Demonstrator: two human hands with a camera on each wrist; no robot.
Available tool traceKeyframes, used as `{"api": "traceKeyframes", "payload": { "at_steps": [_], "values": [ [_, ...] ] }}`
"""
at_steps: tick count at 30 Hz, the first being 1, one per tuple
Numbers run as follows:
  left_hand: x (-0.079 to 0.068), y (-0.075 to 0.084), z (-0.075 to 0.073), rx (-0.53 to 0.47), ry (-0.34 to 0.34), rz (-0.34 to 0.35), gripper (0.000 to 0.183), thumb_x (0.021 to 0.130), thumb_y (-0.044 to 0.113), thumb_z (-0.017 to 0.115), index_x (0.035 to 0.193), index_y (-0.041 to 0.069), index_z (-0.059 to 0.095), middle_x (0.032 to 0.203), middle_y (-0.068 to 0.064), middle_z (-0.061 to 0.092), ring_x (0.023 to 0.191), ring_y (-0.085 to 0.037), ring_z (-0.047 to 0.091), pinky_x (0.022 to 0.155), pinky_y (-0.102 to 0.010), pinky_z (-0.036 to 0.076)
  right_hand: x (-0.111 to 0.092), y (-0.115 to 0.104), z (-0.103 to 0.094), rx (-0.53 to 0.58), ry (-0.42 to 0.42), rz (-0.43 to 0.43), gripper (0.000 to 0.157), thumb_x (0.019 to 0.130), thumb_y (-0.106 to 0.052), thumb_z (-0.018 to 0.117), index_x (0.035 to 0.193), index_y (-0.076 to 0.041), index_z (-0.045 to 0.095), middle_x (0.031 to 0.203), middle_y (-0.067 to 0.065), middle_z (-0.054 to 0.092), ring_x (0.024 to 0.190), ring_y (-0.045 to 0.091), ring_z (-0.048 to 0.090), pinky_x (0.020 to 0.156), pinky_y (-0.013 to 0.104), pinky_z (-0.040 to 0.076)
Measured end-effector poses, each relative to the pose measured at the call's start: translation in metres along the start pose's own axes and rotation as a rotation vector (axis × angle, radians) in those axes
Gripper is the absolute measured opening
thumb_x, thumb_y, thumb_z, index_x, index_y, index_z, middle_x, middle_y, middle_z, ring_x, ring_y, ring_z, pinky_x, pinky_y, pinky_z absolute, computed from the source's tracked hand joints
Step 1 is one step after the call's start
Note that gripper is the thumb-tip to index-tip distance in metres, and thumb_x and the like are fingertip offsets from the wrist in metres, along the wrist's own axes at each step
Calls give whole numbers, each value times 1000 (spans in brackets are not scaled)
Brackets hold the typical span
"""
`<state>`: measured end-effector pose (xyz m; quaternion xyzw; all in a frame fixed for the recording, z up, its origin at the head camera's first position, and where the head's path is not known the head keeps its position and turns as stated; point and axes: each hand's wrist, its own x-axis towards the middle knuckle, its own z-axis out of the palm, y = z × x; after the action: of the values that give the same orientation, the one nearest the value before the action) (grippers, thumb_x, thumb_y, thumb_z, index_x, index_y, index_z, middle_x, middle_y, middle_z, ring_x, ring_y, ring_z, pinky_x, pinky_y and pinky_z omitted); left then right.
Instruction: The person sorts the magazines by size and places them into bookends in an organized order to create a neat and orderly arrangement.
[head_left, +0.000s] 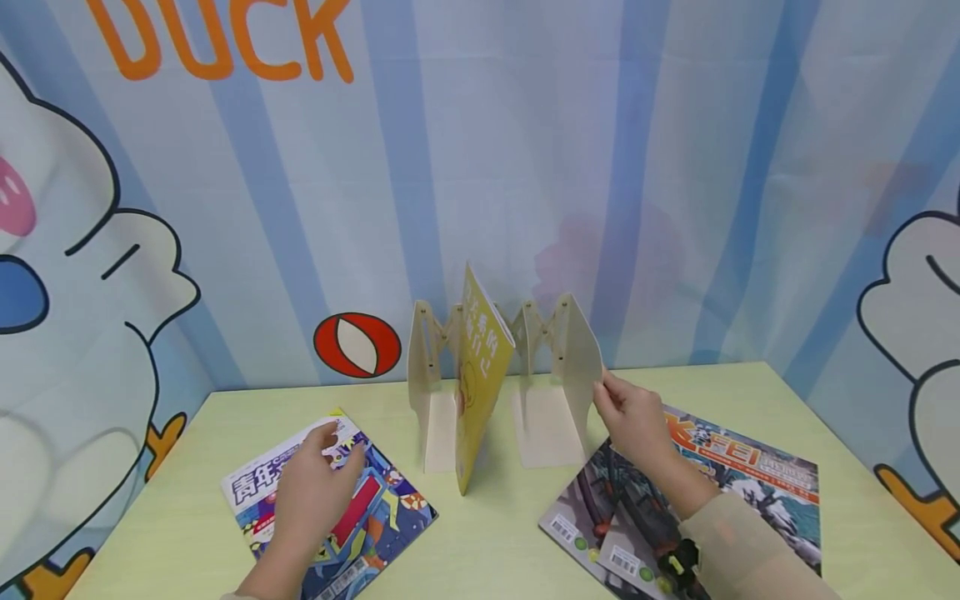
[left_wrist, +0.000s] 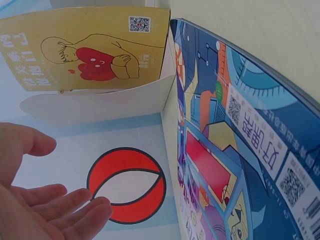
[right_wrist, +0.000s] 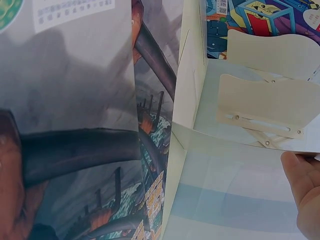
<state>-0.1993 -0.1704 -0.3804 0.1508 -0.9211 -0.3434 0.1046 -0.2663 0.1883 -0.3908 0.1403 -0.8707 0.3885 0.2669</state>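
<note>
A cream expandable book stand [head_left: 551, 417], with scissor-like linkages along its back, stands at the middle of the table. Upright in its middle is a yellow booklet [head_left: 480, 375], whose heart drawing shows in the left wrist view. At the stand's right end panel [head_left: 581, 367], my right hand [head_left: 637, 417] pinches the outer edge between thumb and fingers; in the right wrist view, part of this hand [right_wrist: 305, 195] is cut off by the frame. My left hand [head_left: 318, 479] is held above a blue magazine [head_left: 397, 500], fingers loosely bent and holding nothing. The left wrist view shows its fingers [left_wrist: 75, 210] spread apart.
Overlapping magazines [head_left: 750, 467] lie at the right, under my right forearm. The pale yellow-green table [head_left: 495, 542] ends at a striped blue cloth backdrop [head_left: 495, 167], which is printed with cartoon ducks and a red ball [head_left: 382, 346].
</note>
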Motion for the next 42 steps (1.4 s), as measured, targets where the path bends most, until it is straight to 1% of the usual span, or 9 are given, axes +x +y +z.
{"api": "traceKeyframes", "payload": {
  "at_steps": [4,7,10,14,18,22,28,32,42],
  "values": [
    [1,-4,-3,-11,-15,-19,61,91,35,55,141,4,39,139,-21,48,120,-39,51,93,-51,50,-1,2,0,-5,-9,-2,35,94,-9,55,126,4,57,99,26,69,66,31,67,39,20,38],
    [2,-7,-5,-20,-23,-26,63,91,35,53,142,2,38,142,-22,43,125,-41,45,97,-55,46,-1,4,1,-9,-17,-4,36,94,-9,55,127,4,56,103,27,68,75,34,69,40,21,39],
    [3,-9,-7,-26,-31,-38,65,91,35,53,143,0,35,144,-24,37,128,-42,40,100,-57,42,-1,4,1,-7,-20,-4,36,94,-9,55,127,5,55,103,27,68,73,34,69,39,22,38],
    [4,-11,-8,-26,-42,-62,68,90,37,53,144,0,33,145,-26,34,125,-41,40,98,-57,44,-1,4,1,-2,-27,4,36,95,-10,55,128,4,55,104,27,68,76,35,69,39,21,39],
    [6,-14,-9,-15,-43,-66,72,90,38,54,144,-2,30,144,-28,32,121,-42,40,98,-57,45,-1,4,1,2,-30,14,36,95,-11,55,128,3,55,105,27,67,78,35,70,38,21,38],
    [8,-19,-9,-11,-40,-69,76,89,37,55,145,-4,25,142,-30,31,116,-41,39,96,-57,46,-1,3,1,4,-25,13,36,95,-10,55,128,4,56,105,27,67,77,35,69,38,22,37],
    [10,-23,-9,-29,-31,-113,79,88,34,57,147,-4,20,142,-31,28,116,-43,37,94,-59,46,-1,3,1,1,-25,14,36,94,-10,55,127,4,56,105,27,67,73,34,69,38,22,37],
    [10,-26,-11,-35,-44,-129,80,88,34,57,147,-5,18,142,-33,25,116,-44,36,95,-61,44,-1,3,1,-7,-24,14,36,94,-10,55,127,4,56,103,27,68,70,32,68,38,22,37],
    [16,-34,-15,-47,-56,-191,84,88,35,57,147,-7,14,145,-36,15,121,-48,29,101,-64,36,-1,5,2,1,-22,5,36,94,-9,55,127,5,56,103,27,68,70,33,68,37,22,36]
  ]
}}
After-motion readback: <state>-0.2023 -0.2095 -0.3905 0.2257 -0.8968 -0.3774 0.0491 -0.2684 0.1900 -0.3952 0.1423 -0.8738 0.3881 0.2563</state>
